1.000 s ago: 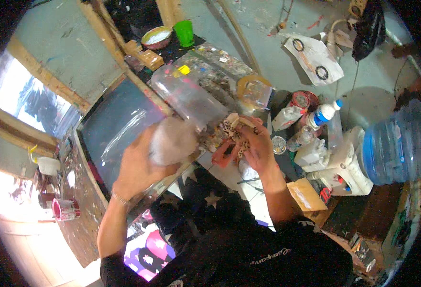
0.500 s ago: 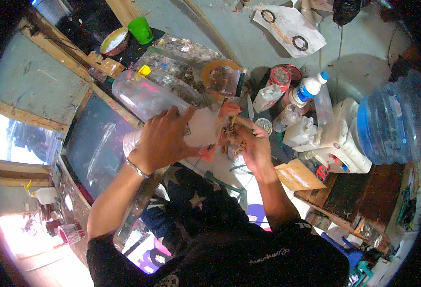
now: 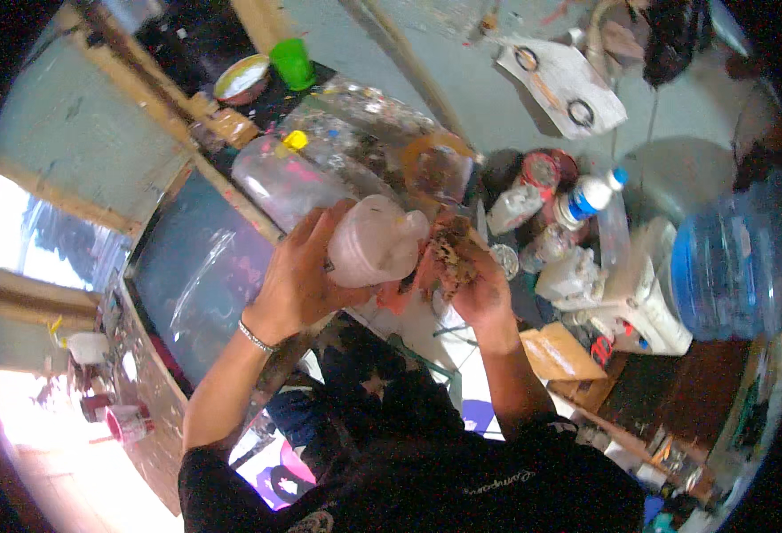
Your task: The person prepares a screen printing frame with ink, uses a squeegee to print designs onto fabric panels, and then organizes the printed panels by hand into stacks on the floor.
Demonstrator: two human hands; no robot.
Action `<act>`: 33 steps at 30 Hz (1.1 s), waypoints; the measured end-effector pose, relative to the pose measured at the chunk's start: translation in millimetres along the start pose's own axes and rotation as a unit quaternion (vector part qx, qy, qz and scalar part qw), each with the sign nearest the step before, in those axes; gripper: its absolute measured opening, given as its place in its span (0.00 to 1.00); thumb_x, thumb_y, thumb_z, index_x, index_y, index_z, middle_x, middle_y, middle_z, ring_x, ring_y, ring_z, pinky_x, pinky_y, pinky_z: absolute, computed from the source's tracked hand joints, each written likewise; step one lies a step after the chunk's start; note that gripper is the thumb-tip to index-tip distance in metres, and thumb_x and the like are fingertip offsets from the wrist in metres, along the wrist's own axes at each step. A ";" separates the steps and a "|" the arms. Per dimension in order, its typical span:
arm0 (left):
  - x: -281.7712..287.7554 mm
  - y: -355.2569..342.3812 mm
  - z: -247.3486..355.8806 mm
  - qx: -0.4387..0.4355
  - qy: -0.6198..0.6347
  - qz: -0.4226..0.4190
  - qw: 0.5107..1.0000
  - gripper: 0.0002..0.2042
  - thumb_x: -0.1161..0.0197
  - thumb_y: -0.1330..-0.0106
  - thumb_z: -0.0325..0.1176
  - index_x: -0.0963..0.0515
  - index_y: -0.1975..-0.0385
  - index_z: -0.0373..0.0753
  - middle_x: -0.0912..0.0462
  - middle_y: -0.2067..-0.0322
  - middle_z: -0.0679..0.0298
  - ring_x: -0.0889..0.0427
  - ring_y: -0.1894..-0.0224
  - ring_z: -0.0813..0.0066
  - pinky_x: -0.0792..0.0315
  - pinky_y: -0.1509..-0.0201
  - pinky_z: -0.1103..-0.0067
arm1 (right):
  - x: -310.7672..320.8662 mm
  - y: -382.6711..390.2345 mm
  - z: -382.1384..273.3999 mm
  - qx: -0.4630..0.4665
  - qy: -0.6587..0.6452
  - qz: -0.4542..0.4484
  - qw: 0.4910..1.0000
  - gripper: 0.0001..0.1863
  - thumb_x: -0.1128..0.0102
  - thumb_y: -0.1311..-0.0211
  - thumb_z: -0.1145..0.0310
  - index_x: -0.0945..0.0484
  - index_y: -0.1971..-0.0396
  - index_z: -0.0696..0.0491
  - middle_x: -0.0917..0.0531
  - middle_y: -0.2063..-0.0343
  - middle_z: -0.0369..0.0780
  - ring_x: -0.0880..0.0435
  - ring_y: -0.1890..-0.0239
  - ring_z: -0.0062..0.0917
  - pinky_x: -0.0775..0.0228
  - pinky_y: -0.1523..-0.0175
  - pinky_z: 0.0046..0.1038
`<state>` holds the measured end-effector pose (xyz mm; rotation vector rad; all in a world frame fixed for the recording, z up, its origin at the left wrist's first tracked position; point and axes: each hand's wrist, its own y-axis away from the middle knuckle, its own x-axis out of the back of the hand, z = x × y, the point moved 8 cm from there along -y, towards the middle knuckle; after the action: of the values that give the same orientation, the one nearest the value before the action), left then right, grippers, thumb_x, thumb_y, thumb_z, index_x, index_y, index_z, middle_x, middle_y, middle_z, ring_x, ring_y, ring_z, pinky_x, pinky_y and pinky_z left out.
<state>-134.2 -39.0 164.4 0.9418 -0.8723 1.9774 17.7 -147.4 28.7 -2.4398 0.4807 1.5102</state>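
Note:
My left hand point(image 3: 295, 282) is wrapped round a cloudy, pinkish plastic container point(image 3: 375, 247), held tilted over the gap between the bench and my body. To its right, my right hand point(image 3: 484, 300) is closed on a crumpled rag point(image 3: 454, 258) with a brown, spotted pattern. A reddish-orange piece of cloth or paper point(image 3: 397, 298) hangs between the container and the rag; I cannot tell which hand has hold of it. Just beyond my left hand, a large clear plastic bottle point(image 3: 275, 182) lies on its side on the paint-stained bench point(image 3: 355, 107).
A dark framed screen point(image 3: 195, 266) leans at the left. At the back stand a green cup point(image 3: 293, 64) and a bowl point(image 3: 242, 80). Toward the right are a blue-labelled white bottle point(image 3: 586, 197), a big water jug point(image 3: 728, 258), and scissors point(image 3: 600, 350) near a brown envelope point(image 3: 558, 352).
The container in my left hand has turned, and its rounded side and end now show more. The spotted rag in my right hand is more spread out. The whole view has shifted slightly.

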 end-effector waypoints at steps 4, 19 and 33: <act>70.9 76.5 -26.9 0.073 0.066 0.183 0.978 0.48 0.17 0.65 0.42 0.34 0.39 0.36 0.23 0.47 0.51 0.22 0.45 0.53 0.28 0.42 0.66 | 16.2 -7.9 12.2 -0.048 0.035 0.176 0.983 0.20 0.48 0.33 0.61 0.27 0.47 0.59 0.17 0.57 0.44 0.20 0.69 0.20 0.28 0.72 0.16; 190.7 613.6 -143.1 0.449 -0.296 0.614 0.578 0.27 0.30 0.38 0.39 0.31 0.45 0.28 0.25 0.52 0.53 0.27 0.52 0.64 0.32 0.44 0.73 | 55.0 -36.0 -85.5 0.013 0.052 -0.145 0.988 0.24 0.57 0.28 0.70 0.37 0.35 0.62 0.26 0.41 0.47 0.24 0.44 0.33 0.31 0.39 0.34; 174.7 603.8 -182.7 0.480 -0.394 0.544 0.564 0.31 0.31 0.40 0.33 0.34 0.38 0.31 0.28 0.43 0.52 0.30 0.42 0.58 0.34 0.37 0.67 | 51.6 -9.2 -94.5 0.130 0.157 0.166 0.965 0.17 0.43 0.38 0.77 0.26 0.49 0.61 0.17 0.56 0.45 0.16 0.58 0.31 0.20 0.55 0.30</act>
<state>-777.2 -117.6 70.1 2.5305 -0.8507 3.2836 120.3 -181.1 24.4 -2.4778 1.1235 1.0732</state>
